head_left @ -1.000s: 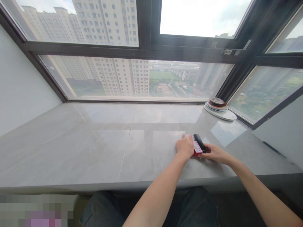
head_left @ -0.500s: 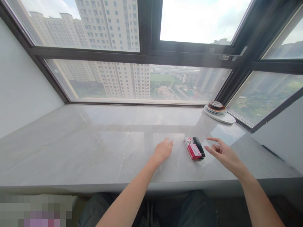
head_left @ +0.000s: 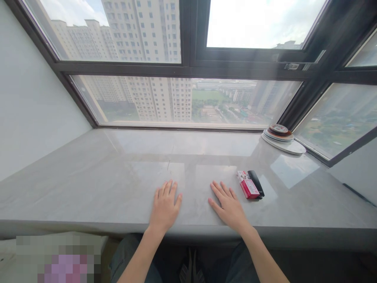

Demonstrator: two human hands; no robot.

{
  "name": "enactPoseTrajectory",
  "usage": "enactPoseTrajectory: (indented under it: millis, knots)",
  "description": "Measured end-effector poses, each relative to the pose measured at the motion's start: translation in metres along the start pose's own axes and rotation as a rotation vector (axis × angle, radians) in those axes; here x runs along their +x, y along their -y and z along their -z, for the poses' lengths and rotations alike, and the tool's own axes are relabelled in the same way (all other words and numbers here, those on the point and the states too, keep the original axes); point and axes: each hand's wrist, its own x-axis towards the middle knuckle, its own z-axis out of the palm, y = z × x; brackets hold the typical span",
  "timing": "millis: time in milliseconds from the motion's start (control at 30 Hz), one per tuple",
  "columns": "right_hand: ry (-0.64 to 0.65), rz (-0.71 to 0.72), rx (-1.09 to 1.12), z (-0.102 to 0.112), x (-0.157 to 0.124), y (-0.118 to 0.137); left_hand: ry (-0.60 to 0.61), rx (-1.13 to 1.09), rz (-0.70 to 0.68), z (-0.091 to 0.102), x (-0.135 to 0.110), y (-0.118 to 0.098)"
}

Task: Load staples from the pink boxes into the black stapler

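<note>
- The counter is a broad, pale grey slab with faint marbling and a glossy top; its straight near edge runs across the scene.
- Bright reflections lie across its middle and right parts, and a short dark line marks the surface left of centre.
- At the far right corner sits a stack of plates, the widest, white one at the bottom and smaller ones above.
- Nearer, right of centre, lies a red and white box, with a black item close along its right side.
- Near the front edge, the left hand and right hand rest palms down, fingers spread, well apart.
</note>
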Motion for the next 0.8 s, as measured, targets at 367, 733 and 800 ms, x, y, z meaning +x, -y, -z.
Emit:
enactPoseTrajectory:
  millis: [367, 733, 800]
  knots:
    - [-0.055, 0.02, -0.011, -0.008, -0.002, -0.001, 0.071, 0.056, -0.032, -0.008, 0.0, 0.001]
    - [-0.069, 0.017, -0.034, -0.011, -0.004, 0.001, 0.067, 0.05, 0.016, -0.009, 0.002, -0.013]
    - [-0.071, 0.007, -0.035, -0.012, -0.004, 0.002, 0.071, 0.043, 0.007, -0.011, 0.004, -0.018]
